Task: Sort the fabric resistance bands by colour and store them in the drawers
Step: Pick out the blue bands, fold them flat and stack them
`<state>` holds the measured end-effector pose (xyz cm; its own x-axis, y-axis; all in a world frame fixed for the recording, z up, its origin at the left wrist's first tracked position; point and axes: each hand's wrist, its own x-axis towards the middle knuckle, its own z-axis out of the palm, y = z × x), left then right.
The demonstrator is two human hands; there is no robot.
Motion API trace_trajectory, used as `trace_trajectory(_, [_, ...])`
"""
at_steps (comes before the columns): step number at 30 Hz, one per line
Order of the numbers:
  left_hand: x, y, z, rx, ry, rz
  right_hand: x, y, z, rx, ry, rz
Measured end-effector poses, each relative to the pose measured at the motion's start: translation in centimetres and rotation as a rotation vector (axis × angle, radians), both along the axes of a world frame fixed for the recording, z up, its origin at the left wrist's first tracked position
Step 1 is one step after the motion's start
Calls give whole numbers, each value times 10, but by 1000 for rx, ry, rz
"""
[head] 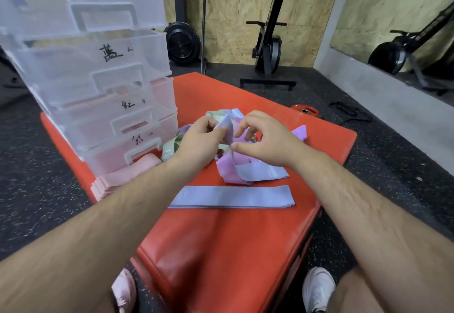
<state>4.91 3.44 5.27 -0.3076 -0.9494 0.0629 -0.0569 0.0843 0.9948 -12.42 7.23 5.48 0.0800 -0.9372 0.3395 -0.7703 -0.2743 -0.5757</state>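
A tangle of fabric bands (pixel 228 168) in blue, purple and green lies on the red mat (pixel 221 239). My left hand (pixel 199 141) pinches the upper end of a pale blue band (pixel 255 172) that loops down onto the pile. My right hand (pixel 267 138) pinches the same band lower down, between thumb and forefinger. A flat stack of blue bands (pixel 233 197) lies in front of the pile. Folded pink bands (pixel 122 177) are stacked at the foot of the clear drawer unit (pixel 98 79). Green bands (pixel 172 147) lie beside the lowest drawer.
The drawer unit has several labelled drawers, pulled partly out, at the mat's left. A small red weight plate (pixel 305 111) lies past the mat's far edge. Exercise machines (pixel 270 30) stand against the wood-panel wall. My shoes (pixel 317 288) are on the speckled floor.
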Motion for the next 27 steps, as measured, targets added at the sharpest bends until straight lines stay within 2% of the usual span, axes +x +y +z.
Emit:
trace_trajectory(4, [16,2,2,-71,-196,39,10,-3,-3,40,-112,-5])
trace_trajectory(7, [26,4,2,-55,-175,4,26,-7,-6,153,-113,40])
trace_trajectory(10, [35,0,-2,-54,-143,-16,39,-13,-11,183,-91,11])
trace_trajectory(16, [47,-9,-7,-197,-240,17,50,-11,-14,215,-48,40])
trace_trajectory(23, [67,-23,-5,-112,-169,174,20,1,-21,372,134,-13])
trace_trajectory(27, [88,-32,-12,-39,-138,220,-16,11,-19,497,111,-35])
